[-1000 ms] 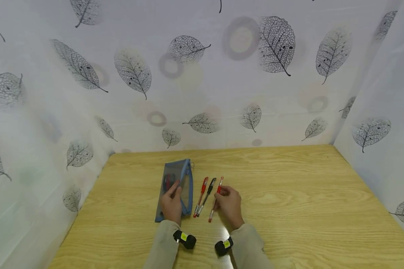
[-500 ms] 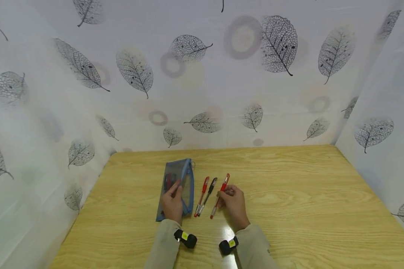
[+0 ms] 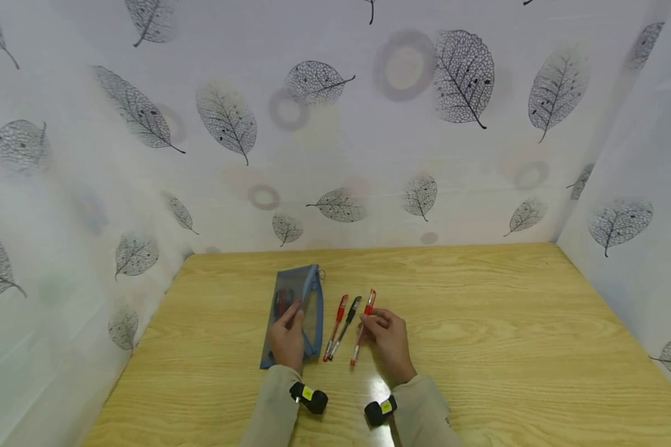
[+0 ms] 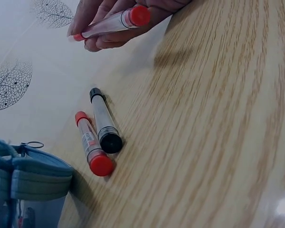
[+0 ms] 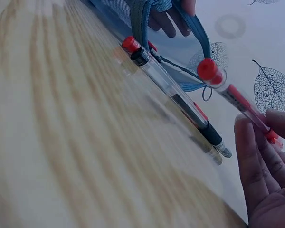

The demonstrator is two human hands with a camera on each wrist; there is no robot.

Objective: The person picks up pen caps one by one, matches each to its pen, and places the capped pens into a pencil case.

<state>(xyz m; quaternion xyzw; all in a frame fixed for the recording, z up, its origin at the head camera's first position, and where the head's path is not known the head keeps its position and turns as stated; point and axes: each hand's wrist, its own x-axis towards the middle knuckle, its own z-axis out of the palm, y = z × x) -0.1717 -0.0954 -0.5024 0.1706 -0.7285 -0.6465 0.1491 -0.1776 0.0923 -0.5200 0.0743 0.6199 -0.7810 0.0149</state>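
Note:
A blue-edged mesh pencil pouch (image 3: 294, 280) lies left of the middle on the table, its zip side gaping. My left hand (image 3: 286, 341) pinches the pouch at its opening; in the right wrist view those fingers (image 5: 167, 23) show through the gap. Between thumb and fingertips, my right hand (image 3: 390, 343) holds a red gel pen (image 5: 235, 99), raised and tilted over the table. Another red gel pen (image 3: 340, 310) and a black gel pen (image 3: 350, 311) lie side by side between pouch and right hand, caps pointing away. Dark and red items (image 3: 282, 302) show through the mesh.
The wood-grain table (image 3: 481, 335) meets a pale leaf-printed curtain (image 3: 358, 155) at the back and on both sides. A small metal ring (image 3: 322, 274) hangs at the pouch's far corner. Black cameras (image 3: 315, 402) are strapped to both wrists.
The right hand has lifted its red pen from beside the others and shifted slightly right, then tipped it a little more upright. The left hand keeps its hold on the pouch.

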